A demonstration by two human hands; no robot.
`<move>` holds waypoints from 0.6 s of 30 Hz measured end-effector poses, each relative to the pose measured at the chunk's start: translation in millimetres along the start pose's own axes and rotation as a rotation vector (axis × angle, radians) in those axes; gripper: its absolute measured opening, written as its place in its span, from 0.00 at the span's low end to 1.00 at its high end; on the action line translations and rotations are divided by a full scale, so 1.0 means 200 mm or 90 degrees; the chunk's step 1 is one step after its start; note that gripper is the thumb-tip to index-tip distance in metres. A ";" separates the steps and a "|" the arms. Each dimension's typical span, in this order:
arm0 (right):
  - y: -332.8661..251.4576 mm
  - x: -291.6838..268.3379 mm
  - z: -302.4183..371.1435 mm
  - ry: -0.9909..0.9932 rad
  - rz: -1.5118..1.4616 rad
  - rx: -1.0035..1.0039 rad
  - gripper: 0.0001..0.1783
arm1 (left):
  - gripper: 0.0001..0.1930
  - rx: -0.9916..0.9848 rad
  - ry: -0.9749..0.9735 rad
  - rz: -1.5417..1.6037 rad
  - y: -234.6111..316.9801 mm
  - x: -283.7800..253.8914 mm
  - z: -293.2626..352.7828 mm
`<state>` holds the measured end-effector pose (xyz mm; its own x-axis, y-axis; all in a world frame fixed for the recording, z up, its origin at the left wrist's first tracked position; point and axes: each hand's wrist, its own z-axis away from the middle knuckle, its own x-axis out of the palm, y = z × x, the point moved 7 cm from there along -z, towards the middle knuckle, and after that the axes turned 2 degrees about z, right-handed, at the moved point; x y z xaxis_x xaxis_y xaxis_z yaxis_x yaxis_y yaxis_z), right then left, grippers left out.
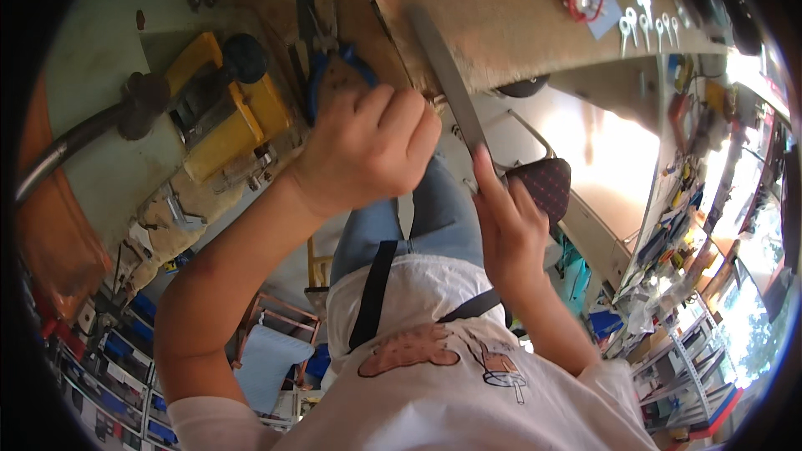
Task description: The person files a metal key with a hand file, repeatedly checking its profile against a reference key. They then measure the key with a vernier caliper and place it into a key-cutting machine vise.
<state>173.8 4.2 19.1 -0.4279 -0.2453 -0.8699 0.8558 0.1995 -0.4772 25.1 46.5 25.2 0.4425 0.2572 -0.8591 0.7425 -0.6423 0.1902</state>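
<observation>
One yellow bench vise (219, 149) is at the left of my view, on a pale green top (79, 58), with a curved-looking metal bar (75, 144) running out to its left. To its right, pliers (317, 83) with blue handles lie with their jaws pointing away from the person.

Just this side of the pliers, the left hand (372, 146) is curled into a fist, knuckles up; I cannot tell whether it encloses something small, or whether it touches the pliers.

Right of the fist, a long, flat grey metal file (451, 75) slants up and leftward, its far end over the brown wooden surface (493, 25). The right hand (516, 234) grips the file's near end, index finger stretched along it.

Behind the right hand is a dark cushion (543, 188) dotted with red. Farther right, on the surface, a red coil (571, 2) lies on a sheet of pale paper (610, 21), and just beyond stand or lie several small white ring-ended pieces (644, 29).
</observation>
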 end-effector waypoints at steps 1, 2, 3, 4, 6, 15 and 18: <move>0.01 -0.01 0.01 0.012 -0.020 -0.009 0.31 | 0.05 0.001 0.000 -0.006 0.00 -0.01 -0.01; 0.01 -0.02 0.03 0.024 -0.039 -0.006 0.31 | 0.05 0.007 -0.003 -0.002 0.01 -0.02 -0.01; -0.01 -0.01 -0.01 0.034 -0.022 -0.027 0.31 | 0.05 0.008 -0.006 0.000 0.02 -0.01 -0.01; -0.05 0.02 -0.11 0.045 -0.004 -0.048 0.31 | 0.05 0.009 -0.009 0.002 0.02 -0.01 -0.01; -0.11 0.01 -0.20 0.044 0.011 -0.078 0.32 | 0.05 0.011 -0.013 -0.003 0.01 0.00 -0.01; -0.10 0.03 -0.21 0.037 -0.024 -0.082 0.32 | 0.05 0.012 -0.023 0.007 0.01 -0.01 -0.02; -0.04 0.02 -0.11 0.028 -0.009 -0.043 0.32 | 0.05 0.022 -0.028 0.005 0.01 -0.01 -0.02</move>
<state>158.5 22.2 16.0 -0.4541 -0.2070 -0.8666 0.8283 0.2603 -0.4962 27.6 46.9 28.7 0.4246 0.2203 -0.8782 0.7206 -0.6694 0.1805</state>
